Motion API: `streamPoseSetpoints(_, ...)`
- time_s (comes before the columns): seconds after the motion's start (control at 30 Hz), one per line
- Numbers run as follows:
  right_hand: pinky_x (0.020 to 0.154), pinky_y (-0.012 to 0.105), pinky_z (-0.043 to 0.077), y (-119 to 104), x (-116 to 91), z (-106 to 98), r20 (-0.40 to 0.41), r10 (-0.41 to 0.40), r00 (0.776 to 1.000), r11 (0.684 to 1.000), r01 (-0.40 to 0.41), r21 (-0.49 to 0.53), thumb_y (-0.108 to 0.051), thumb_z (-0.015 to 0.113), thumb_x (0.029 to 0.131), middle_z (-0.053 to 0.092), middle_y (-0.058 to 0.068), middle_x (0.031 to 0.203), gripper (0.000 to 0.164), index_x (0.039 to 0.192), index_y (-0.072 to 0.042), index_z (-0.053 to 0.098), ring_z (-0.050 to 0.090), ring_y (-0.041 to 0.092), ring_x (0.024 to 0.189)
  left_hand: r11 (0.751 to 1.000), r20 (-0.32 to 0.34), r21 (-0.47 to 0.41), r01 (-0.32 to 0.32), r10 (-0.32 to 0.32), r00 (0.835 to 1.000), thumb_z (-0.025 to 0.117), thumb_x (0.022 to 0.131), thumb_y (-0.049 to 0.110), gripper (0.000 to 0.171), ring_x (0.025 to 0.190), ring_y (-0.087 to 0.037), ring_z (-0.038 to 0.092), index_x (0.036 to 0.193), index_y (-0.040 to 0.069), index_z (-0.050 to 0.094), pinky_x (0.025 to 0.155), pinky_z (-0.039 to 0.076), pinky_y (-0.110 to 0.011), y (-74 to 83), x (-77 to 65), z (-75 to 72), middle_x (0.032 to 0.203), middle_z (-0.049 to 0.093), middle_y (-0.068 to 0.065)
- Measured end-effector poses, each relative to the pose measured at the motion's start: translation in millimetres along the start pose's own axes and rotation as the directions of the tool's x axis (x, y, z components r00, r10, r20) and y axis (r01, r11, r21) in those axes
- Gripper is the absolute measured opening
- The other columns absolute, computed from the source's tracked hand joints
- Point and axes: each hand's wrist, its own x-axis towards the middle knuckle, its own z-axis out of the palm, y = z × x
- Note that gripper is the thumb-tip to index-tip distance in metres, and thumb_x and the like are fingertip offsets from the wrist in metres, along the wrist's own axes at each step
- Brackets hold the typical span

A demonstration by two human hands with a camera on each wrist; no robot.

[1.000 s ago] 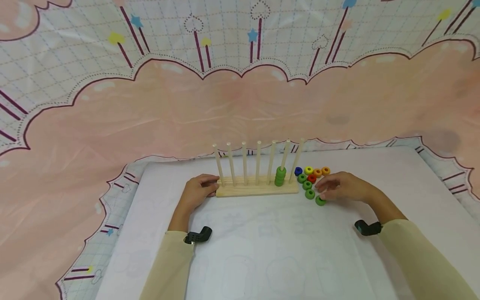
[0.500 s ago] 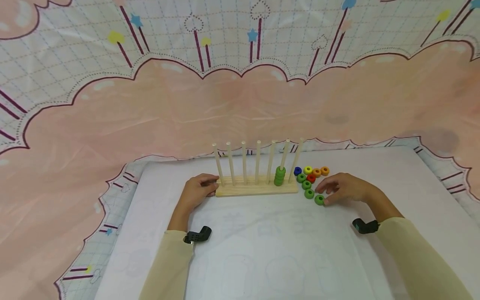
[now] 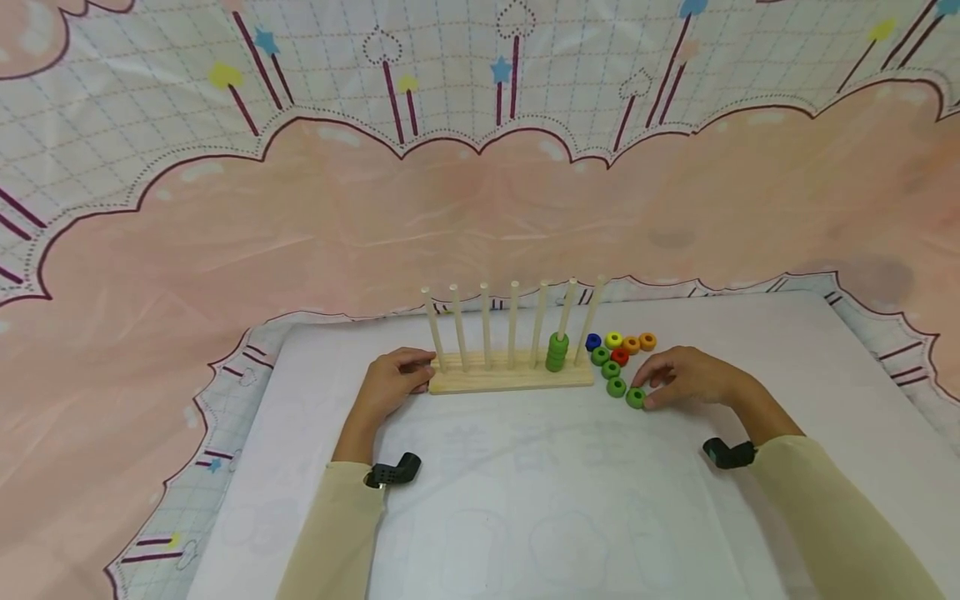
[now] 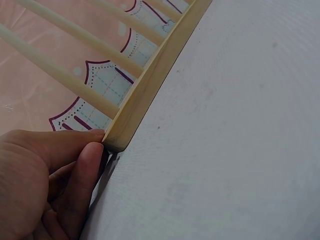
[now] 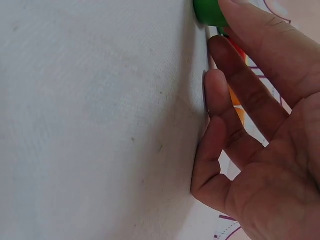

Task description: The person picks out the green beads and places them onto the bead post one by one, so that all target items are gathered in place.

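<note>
A wooden counting rack (image 3: 510, 379) with several upright pegs stands on the white surface, and green beads (image 3: 557, 353) are stacked on one peg near its right end. My left hand (image 3: 392, 383) holds the rack's left end; in the left wrist view, thumb and finger meet at the corner of the base (image 4: 132, 120). My right hand (image 3: 686, 377) is low beside the loose beads. Its thumb touches the right side of the nearest green bead (image 3: 635, 398), while the other fingers are loosely bent. The right wrist view shows the thumb on that green bead (image 5: 210, 11).
Other loose beads lie right of the rack: a blue bead (image 3: 593, 342), a yellow bead (image 3: 614, 340), a red bead (image 3: 619, 357), two orange beads (image 3: 647, 341) and several green ones (image 3: 616, 387). A patterned pink cloth (image 3: 480, 225) hangs behind the white tabletop (image 3: 540, 500).
My right thumb has shifted from over the nearest green bead to its right side, uncovering it. My left hand and the rack stay in place; the head view has drifted slightly.
</note>
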Motion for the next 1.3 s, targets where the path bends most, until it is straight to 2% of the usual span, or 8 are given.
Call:
streamPoseSetpoints(0.33, 0.088, 0.035, 0.048, 1, -2, 1, -0.018, -0.012, 1.000, 1.000, 0.013, 0.016, -0.032, 0.083, 0.087, 0.066, 0.002, 0.104, 0.026, 0.109, -0.021, 0.077, 0.054, 0.023, 0.102, 1.000, -0.004, -0.021, -0.015, 0.015, 1.000, 0.074, 0.094, 0.013, 0.031, 0.093, -0.012, 0.066, 0.124, 0.007, 0.073, 0.073, 0.060, -0.019, -1.0, -1.3, -1.1, 0.121, 0.070, -0.013)
streamPoseSetpoints(0.67, 0.093, 0.035, 0.056, 0, -3, -4, -0.022, -0.060, 0.998, 0.995, 0.062, 0.074, -0.031, 0.079, 0.091, 0.075, 0.003, 0.111, 0.032, 0.117, -0.013, 0.074, 0.066, 0.017, 0.104, 1.000, -0.008, -0.015, -0.011, 0.010, 1.000, 0.074, 0.094, 0.014, 0.030, 0.096, -0.015, 0.067, 0.124, 0.008, 0.073, 0.074, 0.061, -0.019, -0.4, -0.4, 0.7, 0.122, 0.071, -0.013)
streamPoseSetpoints(1.0, 0.095, 0.037, 0.054, -20, -5, -18, -0.113, -0.104, 0.988, 0.990, 0.114, 0.088, -0.028, 0.080, 0.090, 0.074, 0.005, 0.115, 0.034, 0.119, -0.013, 0.074, 0.067, 0.020, 0.108, 1.000, -0.012, -0.006, -0.001, 0.001, 1.000, 0.073, 0.094, 0.013, 0.030, 0.095, -0.015, 0.066, 0.124, 0.009, 0.073, 0.073, 0.060, -0.019, 0.8, -1.0, 0.2, 0.120, 0.071, -0.012)
streamPoseSetpoints(1.3, 0.090, 0.032, 0.055, -37, -5, -29, -0.195, -0.106, 0.975, 0.991, 0.120, 0.061, -0.024, 0.079, 0.091, 0.075, 0.001, 0.108, 0.028, 0.117, -0.016, 0.073, 0.066, 0.020, 0.104, 1.000, -0.012, -0.023, -0.004, 0.004, 1.000, 0.074, 0.094, 0.012, 0.030, 0.094, -0.014, 0.066, 0.124, 0.008, 0.073, 0.073, 0.061, -0.019, 1.2, -1.7, 0.4, 0.120, 0.071, -0.013)
